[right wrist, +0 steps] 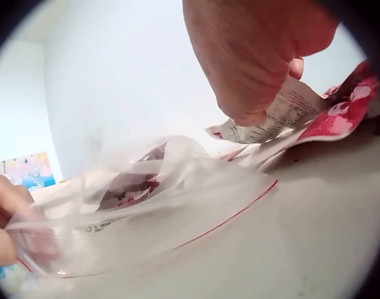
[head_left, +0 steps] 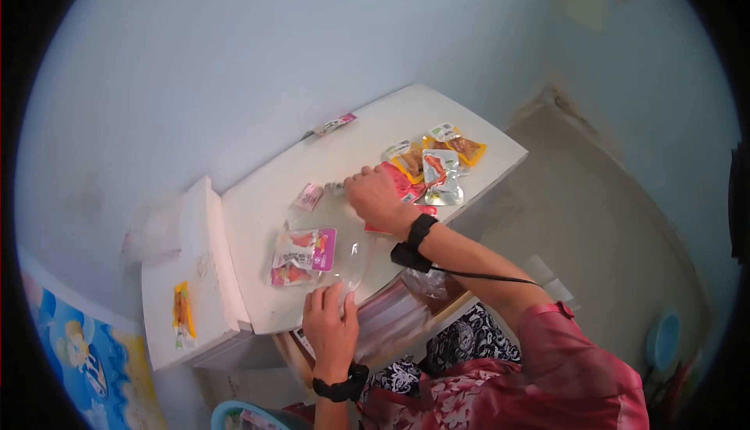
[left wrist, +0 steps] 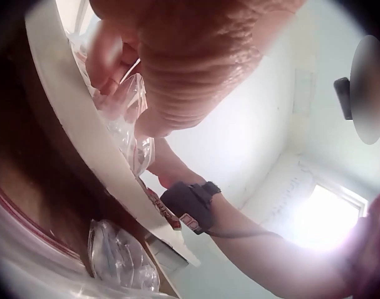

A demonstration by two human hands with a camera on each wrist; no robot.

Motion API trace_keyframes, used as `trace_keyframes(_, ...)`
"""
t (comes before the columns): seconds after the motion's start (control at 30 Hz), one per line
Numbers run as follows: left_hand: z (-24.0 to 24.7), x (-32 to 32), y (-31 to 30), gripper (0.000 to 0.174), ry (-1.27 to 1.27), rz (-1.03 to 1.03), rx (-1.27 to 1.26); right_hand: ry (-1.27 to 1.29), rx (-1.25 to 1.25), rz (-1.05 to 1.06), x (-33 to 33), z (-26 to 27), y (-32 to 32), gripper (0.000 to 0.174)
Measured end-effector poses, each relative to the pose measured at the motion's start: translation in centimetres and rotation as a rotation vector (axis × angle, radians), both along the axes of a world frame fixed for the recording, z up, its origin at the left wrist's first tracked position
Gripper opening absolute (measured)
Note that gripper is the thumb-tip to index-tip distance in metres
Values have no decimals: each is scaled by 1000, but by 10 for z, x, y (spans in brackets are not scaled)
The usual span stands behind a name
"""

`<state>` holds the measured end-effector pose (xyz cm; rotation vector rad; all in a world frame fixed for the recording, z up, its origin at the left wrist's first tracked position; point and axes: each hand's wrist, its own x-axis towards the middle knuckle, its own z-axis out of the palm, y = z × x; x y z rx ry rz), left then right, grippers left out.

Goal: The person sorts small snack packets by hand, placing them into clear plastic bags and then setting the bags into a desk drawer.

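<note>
My left hand (head_left: 330,324) is at the table's front edge and pinches the rim of a clear zip bag (head_left: 355,264). In the right wrist view the bag (right wrist: 196,218) bulges open, with a red line along its mouth. Snack packets with pink and purple print (head_left: 324,249) lie at the bag's left part, seen partly through the plastic. Further back, my right hand (head_left: 379,196) grips a snack packet (right wrist: 280,115) whose pale, text-printed side shows in the right wrist view. Its fingertips are partly hidden. Red packets (head_left: 400,180) lie right beside that hand.
Yellow-edged packets (head_left: 466,149) and a silver packet (head_left: 443,176) lie at the table's right. A small pink packet (head_left: 308,196) lies mid-table, another packet (head_left: 336,124) by the wall. A yellow packet (head_left: 183,309) rests on the left ledge. Below is an open drawer (head_left: 391,317) holding plastic.
</note>
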<state>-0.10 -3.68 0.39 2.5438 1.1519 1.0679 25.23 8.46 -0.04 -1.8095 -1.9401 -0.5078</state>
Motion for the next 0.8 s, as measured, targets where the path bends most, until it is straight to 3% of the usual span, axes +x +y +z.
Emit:
trace_keyframes(0.1, 1, 3, -3, 23, -23, -5, 9, 77, 104, 33, 12, 7, -3, 12)
trace_keyframes(0.2, 2, 3, -4, 19, -4, 15, 52, 421, 167, 92, 7, 36, -36, 18)
trace_keyframes(0.27, 8, 6, -6, 16, 0, 30, 71, 719, 193, 134, 4, 41, -62, 27)
trace_keyframes(0.33, 9, 7, -9, 13, -21, 39, 57, 1275, 289, 400, -6, 46, -97, 26)
trace_keyframes(0.4, 5, 7, -8, 10, -75, 33, 31, 1424, 237, 321, -11, 56, -139, 28)
trace_keyframes(0.63, 2, 9, -20, 10, -200, 142, -127, 1700, 36, 169, -1, 6, -225, 27)
trace_keyframes(0.73, 10, 18, -16, 11, -95, 123, 109, 1725, -91, 157, -3, -2, -243, 26)
trace_keyframes(0.8, 13, 26, -15, 12, 1, 112, 119, 1733, -126, 183, -7, -5, -250, 25)
